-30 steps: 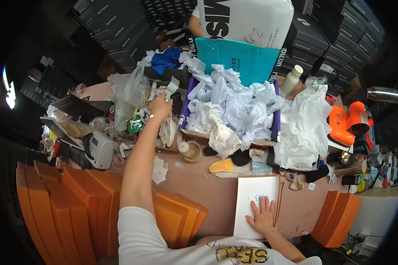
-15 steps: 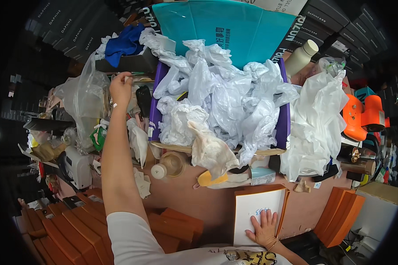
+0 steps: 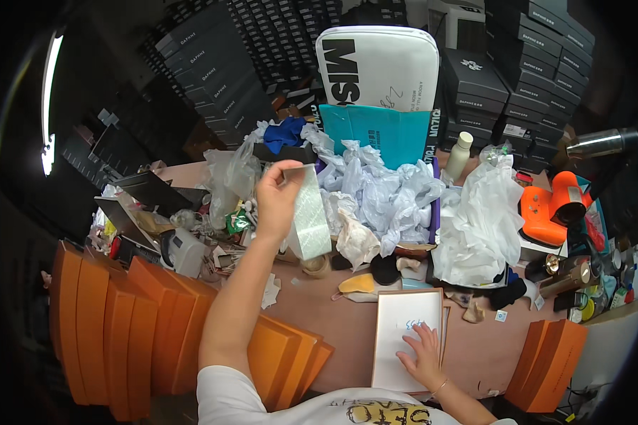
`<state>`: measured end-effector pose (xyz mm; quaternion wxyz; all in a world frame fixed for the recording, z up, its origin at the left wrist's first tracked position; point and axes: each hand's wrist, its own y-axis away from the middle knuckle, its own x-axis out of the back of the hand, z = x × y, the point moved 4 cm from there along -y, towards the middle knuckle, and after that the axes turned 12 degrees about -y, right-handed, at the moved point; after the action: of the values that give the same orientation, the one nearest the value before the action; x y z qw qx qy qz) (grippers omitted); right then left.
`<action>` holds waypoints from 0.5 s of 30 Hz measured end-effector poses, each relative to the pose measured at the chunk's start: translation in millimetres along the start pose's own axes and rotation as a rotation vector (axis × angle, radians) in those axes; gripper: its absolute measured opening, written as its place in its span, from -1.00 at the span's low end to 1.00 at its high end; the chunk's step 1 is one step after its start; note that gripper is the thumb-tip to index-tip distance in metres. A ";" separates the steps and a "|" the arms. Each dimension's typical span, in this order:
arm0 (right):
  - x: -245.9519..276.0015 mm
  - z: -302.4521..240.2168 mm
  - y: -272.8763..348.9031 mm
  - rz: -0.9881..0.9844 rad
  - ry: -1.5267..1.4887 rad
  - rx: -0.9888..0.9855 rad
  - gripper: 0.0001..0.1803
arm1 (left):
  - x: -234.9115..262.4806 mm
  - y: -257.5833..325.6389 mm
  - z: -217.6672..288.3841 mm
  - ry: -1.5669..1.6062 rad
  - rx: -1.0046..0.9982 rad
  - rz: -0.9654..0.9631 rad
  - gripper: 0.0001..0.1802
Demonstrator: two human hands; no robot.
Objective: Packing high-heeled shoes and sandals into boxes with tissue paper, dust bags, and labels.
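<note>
My left hand (image 3: 276, 198) is raised on the left, pinching the top corner of a pale, greenish-white sheet (image 3: 310, 221). The sheet hangs down with a fold near its lower end; its exact kind is unclear. My right hand (image 3: 424, 358) lies with spread fingers on the white face of a shallow orange-edged box part (image 3: 397, 347) with blue handwriting. Whether this is a lid or a base I cannot tell. Beyond it stands a purple-sided box (image 3: 436, 212) heaped with crumpled white tissue paper (image 3: 376, 184).
Orange boxes (image 3: 142, 333) are stacked at the left front, and more orange boxes (image 3: 546, 365) stand at right. White sheeting (image 3: 478, 227), an orange device (image 3: 553, 209) and a cream bottle (image 3: 459, 154) lie to the right. Dark shoe boxes (image 3: 213, 78) rise behind.
My left hand has come back rightward from the clutter with the pale sheet in it. My right hand stays on the box part, its fingers slightly shifted. The view has tilted up.
</note>
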<state>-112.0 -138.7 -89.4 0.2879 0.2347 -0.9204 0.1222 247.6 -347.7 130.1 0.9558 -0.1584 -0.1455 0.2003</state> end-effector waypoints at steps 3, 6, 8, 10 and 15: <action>53.8 -78.6 -47.1 0.142 -0.383 0.146 -0.01 | -44.3 80.6 19.4 0.022 0.064 -0.182 -0.80; 59.1 -124.9 -73.7 -0.015 -0.407 0.310 -0.37 | -82.0 157.2 25.9 0.156 0.238 -0.340 -0.72; 60.3 -117.9 -59.4 -0.103 -0.686 0.056 -0.67 | -103.3 181.0 26.1 0.301 0.279 -0.382 -0.51; 56.6 -97.2 -37.5 0.007 -1.083 -0.201 -0.71 | -110.1 220.9 41.5 0.658 0.446 -0.342 -0.31; 51.2 -65.0 2.6 0.295 -1.447 -0.410 -0.72 | -107.1 327.9 42.3 0.107 0.534 -0.816 -0.56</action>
<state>-119.7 -131.5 -7.3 -0.3680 0.0730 -0.9055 -0.1982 28.6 -98.1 27.0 0.9697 0.1519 -0.0899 -0.1689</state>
